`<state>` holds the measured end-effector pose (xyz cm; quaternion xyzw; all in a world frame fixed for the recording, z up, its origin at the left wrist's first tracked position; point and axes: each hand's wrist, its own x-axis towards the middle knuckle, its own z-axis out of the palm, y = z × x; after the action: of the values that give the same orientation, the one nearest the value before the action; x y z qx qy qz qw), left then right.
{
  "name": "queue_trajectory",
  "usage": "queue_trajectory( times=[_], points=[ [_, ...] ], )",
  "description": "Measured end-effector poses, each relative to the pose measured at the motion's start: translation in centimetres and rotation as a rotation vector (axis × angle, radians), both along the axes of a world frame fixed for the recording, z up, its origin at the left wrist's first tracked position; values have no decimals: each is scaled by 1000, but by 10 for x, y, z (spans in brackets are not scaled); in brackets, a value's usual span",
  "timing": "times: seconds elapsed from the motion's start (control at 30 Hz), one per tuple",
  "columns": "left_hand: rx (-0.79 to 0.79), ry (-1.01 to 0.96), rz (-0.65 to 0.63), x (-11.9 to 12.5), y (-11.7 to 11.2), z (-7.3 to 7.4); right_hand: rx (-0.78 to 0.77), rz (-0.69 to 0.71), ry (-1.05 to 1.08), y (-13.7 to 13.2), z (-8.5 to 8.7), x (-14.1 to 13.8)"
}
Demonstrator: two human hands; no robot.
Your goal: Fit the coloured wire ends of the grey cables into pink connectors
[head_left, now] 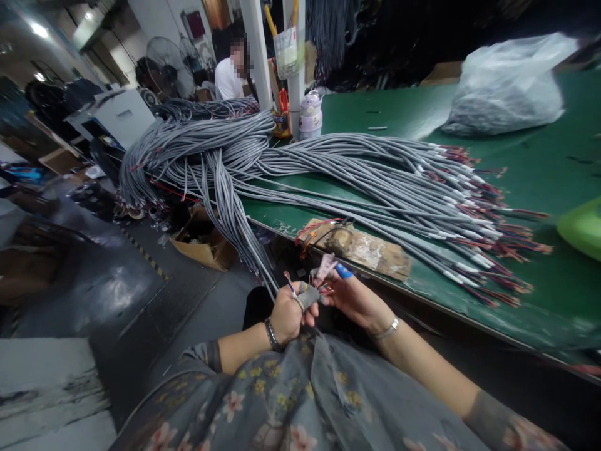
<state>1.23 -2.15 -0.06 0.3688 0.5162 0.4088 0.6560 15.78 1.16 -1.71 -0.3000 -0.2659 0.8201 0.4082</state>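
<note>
My left hand (287, 313) is closed around the end of a grey cable, low in front of my body. Grey wrapping covers one of its fingers, and thin coloured wires (323, 289) stick out past it. My right hand (359, 300) meets it from the other side, its fingertips closed on these wires. Blue tape (344, 270) and a pale pink wrap (327, 265) cover fingertips there. Behind the hands, a hanging bunch of grey cables (230, 207) comes down over the table's edge. The exact grip between the fingertips is small and partly hidden.
Many grey cables (338, 169) with bared coloured wire ends lie across the green table (399, 109). A taped wooden block (370, 250) sits at its near edge. Farther off are a plastic bag (509, 88), a lilac bottle (310, 116), a cardboard box (201, 247) and a seated person (228, 78).
</note>
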Motion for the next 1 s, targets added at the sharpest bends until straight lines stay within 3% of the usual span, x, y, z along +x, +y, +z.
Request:
queue_trajectory(
  times=[0.1,0.27,0.43,0.53,0.7,1.0],
  points=[
    [32,42,-23,-3,-1,-5,36,28,-94,-7,-2,3],
    [74,114,-96,-6,-3,-8,166,-75,-258,-13,3,-1],
    [18,147,-234,-8,-2,-9,301,-51,-366,-15,8,-2],
    [6,135,-253,-8,-2,-10,326,-53,-401,-17,7,-1],
    [-8,84,-134,-5,-3,-6,219,-123,-387,-21,2,-5],
    [-19,-57,19,-2,-1,-2,-93,-162,-85,0,-13,0]
  ],
)
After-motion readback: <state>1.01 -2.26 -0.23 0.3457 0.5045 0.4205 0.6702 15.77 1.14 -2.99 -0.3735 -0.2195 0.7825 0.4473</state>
